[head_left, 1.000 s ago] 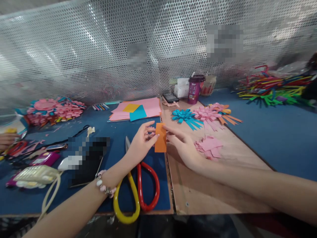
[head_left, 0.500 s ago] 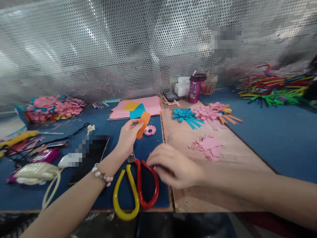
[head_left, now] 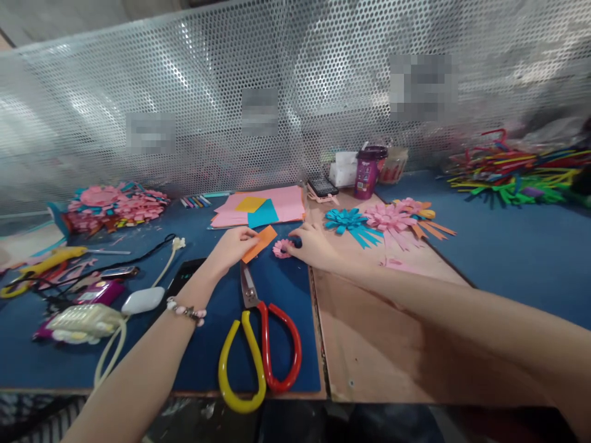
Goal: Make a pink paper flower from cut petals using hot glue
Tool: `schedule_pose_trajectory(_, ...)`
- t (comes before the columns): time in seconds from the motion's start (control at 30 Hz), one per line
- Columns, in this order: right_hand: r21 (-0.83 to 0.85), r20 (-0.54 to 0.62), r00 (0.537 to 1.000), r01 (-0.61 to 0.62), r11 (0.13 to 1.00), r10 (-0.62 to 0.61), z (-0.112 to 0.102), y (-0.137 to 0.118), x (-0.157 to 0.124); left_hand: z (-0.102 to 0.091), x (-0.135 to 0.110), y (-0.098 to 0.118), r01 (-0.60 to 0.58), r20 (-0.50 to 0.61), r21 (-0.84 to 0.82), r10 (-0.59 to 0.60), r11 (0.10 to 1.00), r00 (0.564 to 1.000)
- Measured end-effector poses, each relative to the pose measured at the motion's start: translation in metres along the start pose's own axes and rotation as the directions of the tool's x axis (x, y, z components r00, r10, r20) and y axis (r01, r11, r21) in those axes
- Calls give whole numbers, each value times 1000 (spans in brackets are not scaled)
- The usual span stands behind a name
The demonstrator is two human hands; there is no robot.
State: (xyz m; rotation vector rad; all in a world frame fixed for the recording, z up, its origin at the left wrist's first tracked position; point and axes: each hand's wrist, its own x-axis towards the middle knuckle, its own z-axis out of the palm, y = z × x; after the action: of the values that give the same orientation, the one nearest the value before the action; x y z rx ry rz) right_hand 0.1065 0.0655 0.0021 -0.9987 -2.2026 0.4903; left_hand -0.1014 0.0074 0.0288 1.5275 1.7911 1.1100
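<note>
My left hand [head_left: 231, 244] pinches a small orange paper strip [head_left: 259, 242] just above the blue mat [head_left: 207, 344]. My right hand [head_left: 313, 245] reaches forward, its fingers closed on a small pink paper rosette [head_left: 281, 248] that lies on the mat beside the strip. Large scissors with one yellow and one red handle [head_left: 258, 344] lie on the mat below both hands, blades pointing away from me.
A pink paper stack [head_left: 281, 203] with yellow and teal sheets lies behind the hands. Teal and pink paper flowers [head_left: 369, 219] rest on the wooden board. A purple cup [head_left: 367, 169], a calculator, paper heaps, cables and a perforated metal screen surround them.
My right hand moved from near the scissor handles forward to the pink rosette. My left hand lowered the orange strip toward the mat. The camera shifted slightly.
</note>
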Motion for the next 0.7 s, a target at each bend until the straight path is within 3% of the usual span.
schedule_pose_trajectory(0.17, 139, 2, 998, -70, 988, 70, 5, 5, 8, -2, 2, -5, -4, 28, 61, 2, 998, 1000)
schedule_pose_trajectory(0.3, 296, -29, 994, -96, 950, 110, -3, 0, -2, 3, 1, -3, -27, 151, -62, 36, 998, 988)
schedule_pose_trajectory(0.43, 506, -65, 986, -98, 857, 152, -7, -8, -5, 7, -4, 5, -58, 260, -146, 95, 988, 961)
schedule_pose_trajectory(0.7, 618, -29, 991, -82, 782, 128, -6, -9, -2, 7, -7, 9, -81, 330, -137, 123, 987, 936)
